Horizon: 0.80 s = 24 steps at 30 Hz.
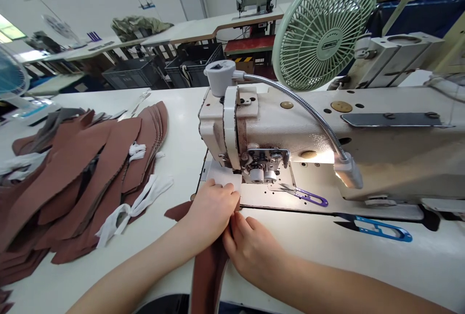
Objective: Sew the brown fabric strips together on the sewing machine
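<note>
The left forearm slants in from seven o'clock, and its hand (217,205) lies back-up with fingers curled over the brown piece (205,280), close to the sewing machine (305,120). The right forearm comes from four o'clock; the right hand (256,251) sits just beside the left, its grip closed, thumb and fingers pinching the piece's edge. The left fingertips are hidden, so whether that grip is clamped cannot be told.

The brown piece runs from under both hands toward six o'clock, where the view cuts it off; a pointed brown end shows at nine o'clock of the left wrist. It looks smooth, matte and bendable, with a pale edge.

At nine o'clock, a loose pile of curved brown pieces (87,173) and limp white strips (140,205) covers the smooth white surface (185,115). Purple-handled snips (312,198) and blue-handled snips (385,229) lie toward three o'clock.
</note>
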Each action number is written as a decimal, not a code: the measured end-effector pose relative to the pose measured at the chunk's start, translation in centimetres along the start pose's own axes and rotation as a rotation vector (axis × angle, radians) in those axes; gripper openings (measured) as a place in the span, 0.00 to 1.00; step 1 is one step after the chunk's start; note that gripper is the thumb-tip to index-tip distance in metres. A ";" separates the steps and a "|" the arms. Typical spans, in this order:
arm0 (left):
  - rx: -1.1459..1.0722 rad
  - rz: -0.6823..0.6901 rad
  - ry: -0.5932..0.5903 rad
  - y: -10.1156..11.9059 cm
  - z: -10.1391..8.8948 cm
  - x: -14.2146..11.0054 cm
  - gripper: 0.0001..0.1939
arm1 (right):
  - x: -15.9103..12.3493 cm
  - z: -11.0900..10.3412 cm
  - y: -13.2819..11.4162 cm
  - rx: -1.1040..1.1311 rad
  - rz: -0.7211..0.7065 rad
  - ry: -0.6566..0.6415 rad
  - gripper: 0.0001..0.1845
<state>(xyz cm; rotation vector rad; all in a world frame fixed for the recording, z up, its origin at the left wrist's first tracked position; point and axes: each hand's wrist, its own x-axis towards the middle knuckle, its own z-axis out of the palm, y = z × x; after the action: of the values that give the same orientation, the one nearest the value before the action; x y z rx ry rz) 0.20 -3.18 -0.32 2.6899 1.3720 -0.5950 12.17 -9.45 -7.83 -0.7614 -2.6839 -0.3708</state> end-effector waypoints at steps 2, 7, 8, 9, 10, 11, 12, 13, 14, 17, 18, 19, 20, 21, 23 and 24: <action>0.017 0.000 0.017 -0.1 0.0 0.0 0.08 | 0.1 0.0 0.4 0.015 0.010 -0.038 0.14; -0.015 0.055 0.000 -0.9 -0.3 -1.0 0.10 | 0.5 -0.5 1.3 0.013 0.008 -0.101 0.12; -0.026 0.048 -0.010 -1.0 -0.4 -1.2 0.11 | 0.5 -0.6 1.4 0.026 0.005 -0.114 0.10; -0.035 0.036 -0.022 -1.1 -0.4 -1.3 0.11 | 0.5 -0.7 1.4 0.049 0.004 -0.130 0.09; -0.043 0.022 -0.034 -1.1 -0.5 -1.4 0.12 | 0.5 -0.9 1.5 0.080 0.003 -0.148 0.08; -0.048 0.008 -0.046 -1.1 -0.5 -1.3 0.12 | 0.5 -1.0 1.5 0.118 0.005 -0.168 0.08; -0.049 -0.003 -0.060 -1.1 -0.6 -1.2 0.12 | 0.5 -1.1 1.6 0.153 0.012 -0.189 0.07; -0.048 -0.010 -0.074 -1.0 -0.6 -1.0 0.12 | 0.5 -1.2 1.7 0.185 0.016 -0.210 0.07; -0.045 -0.017 -0.086 -0.9 -0.6 -0.8 0.11 | 0.5 -1.3 1.8 0.212 0.019 -0.230 0.07; -0.035 -0.043 -0.087 -0.8 -0.5 -0.2 0.11 | 0.6 -1.3 2.4 0.246 0.045 -0.264 0.08; -0.033 -0.048 -0.075 -0.8 -0.5 -0.1 0.11 | 0.7 -1.2 2.5 0.254 0.056 -0.270 0.08; -0.030 -0.050 -0.059 -0.9 -0.5 -0.1 0.11 | 0.7 -1.2 2.7 0.264 0.070 -0.280 0.09; -0.026 -0.049 -0.044 -1.0 -0.5 -0.1 0.11 | 0.8 -1.1 2.8 0.276 0.088 -0.293 0.09; -0.022 -0.042 -0.031 -1.1 -0.5 -0.2 0.12 | 0.9 -1.1 3.0 0.289 0.104 -0.307 0.09; -0.012 -0.030 -0.009 -1.3 -0.6 -0.5 0.12 | 1.1 -1.3 3.2 0.309 0.136 -0.331 0.10; -0.008 -0.026 -0.002 -1.5 -0.7 -0.5 0.13 | 1.2 -1.6 3.4 0.318 0.147 -0.339 0.11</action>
<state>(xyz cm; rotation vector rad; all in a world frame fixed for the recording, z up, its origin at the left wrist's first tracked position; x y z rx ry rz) -1.03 -2.56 0.68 2.6681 1.4083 -0.5926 13.40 -6.66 -5.41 -0.9844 -2.8642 0.2387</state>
